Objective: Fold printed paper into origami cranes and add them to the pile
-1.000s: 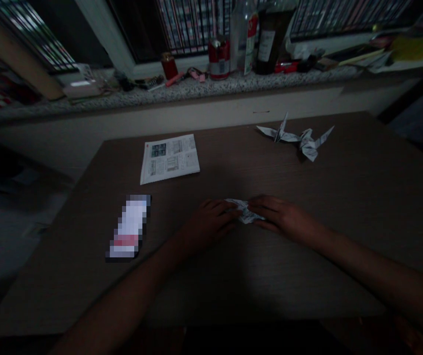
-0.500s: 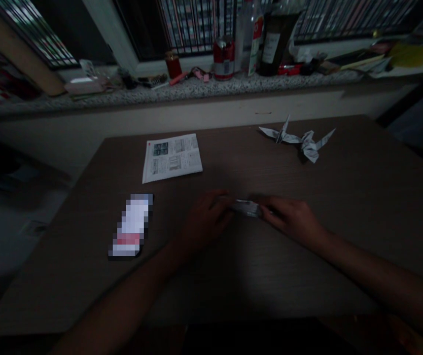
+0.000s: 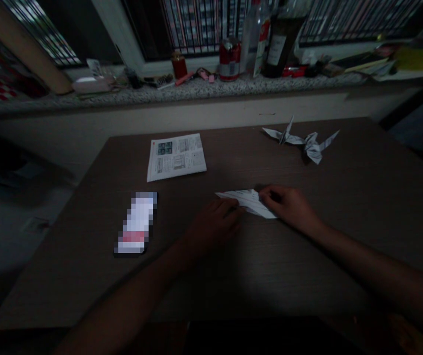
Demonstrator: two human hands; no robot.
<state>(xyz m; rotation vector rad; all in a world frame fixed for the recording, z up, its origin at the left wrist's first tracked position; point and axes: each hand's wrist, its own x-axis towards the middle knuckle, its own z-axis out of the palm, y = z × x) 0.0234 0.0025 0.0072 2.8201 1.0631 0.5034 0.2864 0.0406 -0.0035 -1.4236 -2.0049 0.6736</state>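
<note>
A piece of folded printed paper (image 3: 259,204) lies flat on the table between my two hands, pointed at its left end and slanted at its right. My left hand (image 3: 215,221) rests over its lower left part, fingers bent together and holding it against the tabletop. At the upper right edge, my right hand (image 3: 287,203) has its thumb and fingertips closed in a pinch on the paper. Dim light hides the exact contact of the fingertips.
Two folded paper cranes (image 3: 313,148) sit at the back right of the table (image 3: 204,305). A folded printed sheet (image 3: 177,157) and a phone (image 3: 136,224) lie on the left. Behind, the stone windowsill (image 3: 196,91) carries a red can (image 3: 229,61), bottles (image 3: 278,49) and small items.
The paper, seen before as a narrow, edge-on strip, now lies flatter and shows a wider face. My right hand has closed at its upper edge. The view has shifted slightly.
</note>
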